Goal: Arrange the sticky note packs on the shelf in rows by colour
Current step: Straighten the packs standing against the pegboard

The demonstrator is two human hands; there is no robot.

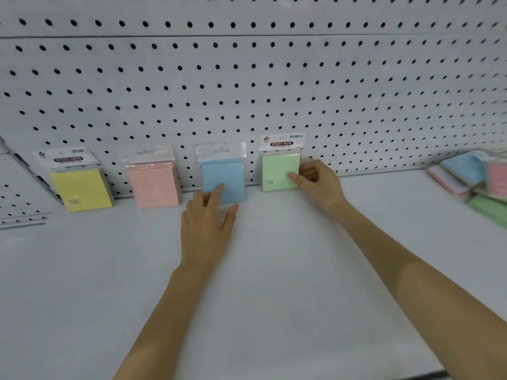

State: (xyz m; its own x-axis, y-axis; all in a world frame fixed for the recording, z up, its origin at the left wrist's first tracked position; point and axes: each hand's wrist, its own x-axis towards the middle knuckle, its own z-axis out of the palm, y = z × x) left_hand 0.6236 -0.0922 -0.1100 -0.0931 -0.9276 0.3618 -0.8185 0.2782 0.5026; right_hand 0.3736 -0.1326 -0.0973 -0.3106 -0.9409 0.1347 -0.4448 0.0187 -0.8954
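Head view: 4 sticky note packs stand upright along the back of the white shelf (274,270), each leaning on the pegboard wall (247,91) behind them. The right hand (318,182) grips the green pack (279,171) by its right edge, thumb laid on the front face and the other fingers curled around behind, so it is closed on that pack. The pack's printed header card faces forward and its bottom edge sits at the joint of shelf and wall.

Just to the left of that hand stands the blue pack (223,179). The left hand (205,223) lies palm down on the shelf directly in front of it, fingers loosely spread; the index fingertip touches the lower front of the blue pack, and nothing is grasped.

Further to the left of the left hand is the pink pack (153,185), and beyond it the yellow pack (81,187), which stands nearest the side panel at the shelf's end. The 4 are spaced apart, none touching its neighbour.

Well to the right of the right hand, at the frame's edge, a loose pile of packs (474,176) lies flat and overlapping: blue, pink, green and a pale one show, blurred.
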